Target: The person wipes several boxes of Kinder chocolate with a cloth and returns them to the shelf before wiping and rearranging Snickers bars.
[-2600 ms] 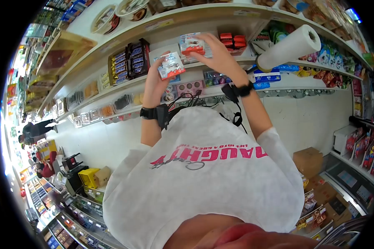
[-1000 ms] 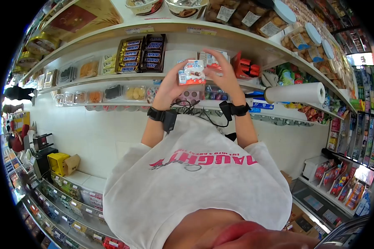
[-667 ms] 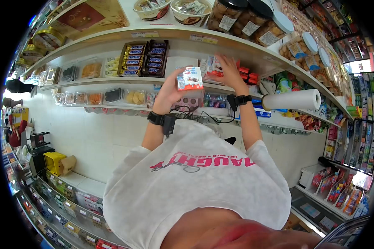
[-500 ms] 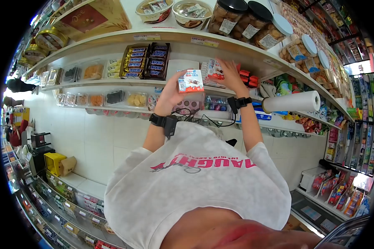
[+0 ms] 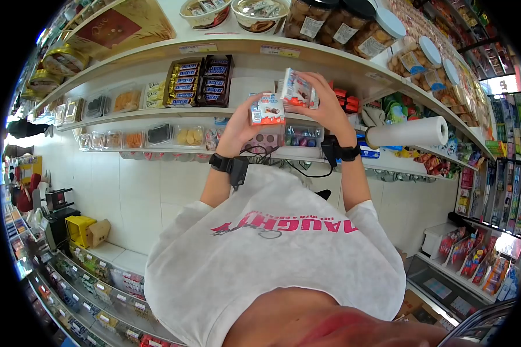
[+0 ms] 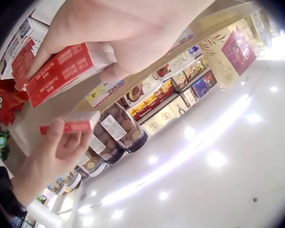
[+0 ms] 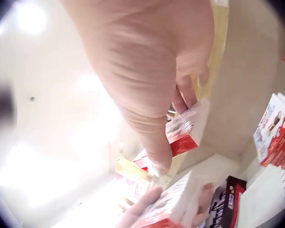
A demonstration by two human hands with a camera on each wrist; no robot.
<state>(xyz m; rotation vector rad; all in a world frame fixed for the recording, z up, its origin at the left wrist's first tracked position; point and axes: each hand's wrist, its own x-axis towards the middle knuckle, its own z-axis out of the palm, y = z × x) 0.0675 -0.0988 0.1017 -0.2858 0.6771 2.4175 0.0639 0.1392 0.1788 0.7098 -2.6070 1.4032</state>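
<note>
The cartons (image 5: 266, 110) you held looked like smooth paperboard with a glossy, film-like finish. Your shirt (image 5: 283, 260) was matt cloth; the jars (image 6: 128, 124) before you appeared smooth, clear, shiny plastic.

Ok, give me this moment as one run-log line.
left grip: holds stacked chocolate boxes | right grip: holds single chocolate box | nearby: Snickers bars on shelf

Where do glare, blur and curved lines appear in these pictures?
Head view: the upper shelf bows into a curve. Left wrist view: the ceiling light strip glares white, and the box in the right hand looks soft. Right wrist view: the ceiling is washed out, with a dark blurred shape at the left edge.
</note>
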